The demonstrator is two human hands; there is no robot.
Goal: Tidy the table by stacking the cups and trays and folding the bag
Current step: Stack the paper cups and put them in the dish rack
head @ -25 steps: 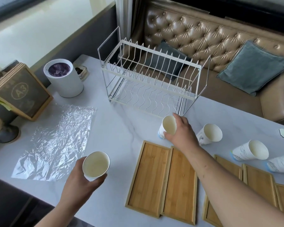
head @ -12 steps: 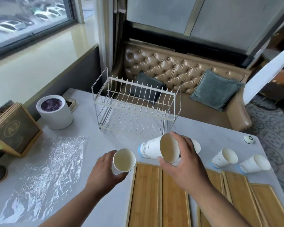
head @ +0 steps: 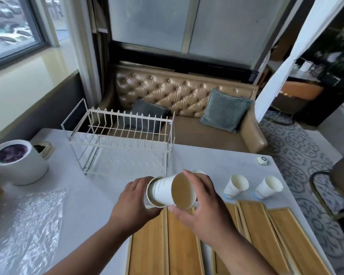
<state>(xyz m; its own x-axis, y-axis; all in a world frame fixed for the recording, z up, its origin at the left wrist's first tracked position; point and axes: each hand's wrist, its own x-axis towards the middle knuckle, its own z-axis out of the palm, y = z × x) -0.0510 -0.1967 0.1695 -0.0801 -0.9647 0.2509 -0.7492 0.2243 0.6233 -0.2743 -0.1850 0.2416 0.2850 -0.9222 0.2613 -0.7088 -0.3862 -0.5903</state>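
Closest in, bamboo trays (head: 179,247) lie side by side on the table (head: 207,161). Just above them the right hand (head: 205,211) grips a paper cup (head: 173,190), its base poking into a second cup (head: 151,195) wrapped in the left hand (head: 132,203). Two more cups (head: 236,185) lie tipped over to the right, crinkly plastic bag (head: 26,231) on the left, wire dish rack (head: 121,139) further back.

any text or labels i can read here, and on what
None can be read.
Held cup: dark print on its side, too blurred.
Lying cup: faint print, too small.
White puck: a round dark mark, no letters made out.
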